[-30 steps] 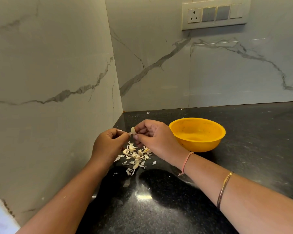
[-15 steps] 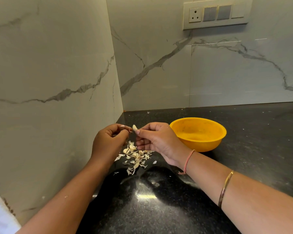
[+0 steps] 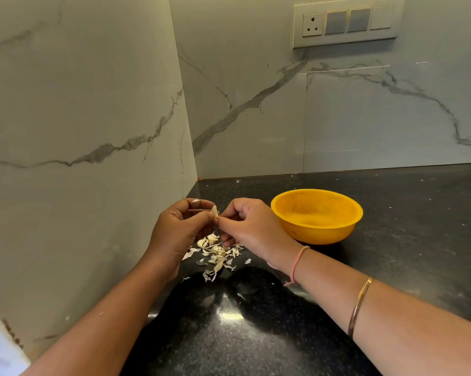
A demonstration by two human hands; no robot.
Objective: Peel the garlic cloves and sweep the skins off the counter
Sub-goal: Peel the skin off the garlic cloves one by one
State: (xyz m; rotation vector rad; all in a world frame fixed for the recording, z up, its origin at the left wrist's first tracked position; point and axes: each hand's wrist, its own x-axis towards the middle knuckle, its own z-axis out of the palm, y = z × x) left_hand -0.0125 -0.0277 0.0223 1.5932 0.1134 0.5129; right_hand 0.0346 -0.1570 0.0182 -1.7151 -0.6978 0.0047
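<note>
A small pale garlic clove (image 3: pixel 215 210) is held between my two hands above the black counter (image 3: pixel 269 335). My left hand (image 3: pixel 178 232) pinches it with thumb and fingertips. My right hand (image 3: pixel 249 229) pinches the same clove from the right, fingers curled. Directly below the hands lies a pile of garlic skins and cloves (image 3: pixel 216 255) on the counter. A yellow bowl (image 3: pixel 317 215) stands just right of my right hand; it looks empty.
Marble walls meet in a corner close behind and to the left of the hands. A switch and socket panel (image 3: pixel 347 23) is high on the back wall. Small white flecks dot the counter near the back wall.
Both hands have risen slightly above the skin pile and stay together on the clove. The right fingers have shifted their pinch on it. The bowl and pile have not moved.
</note>
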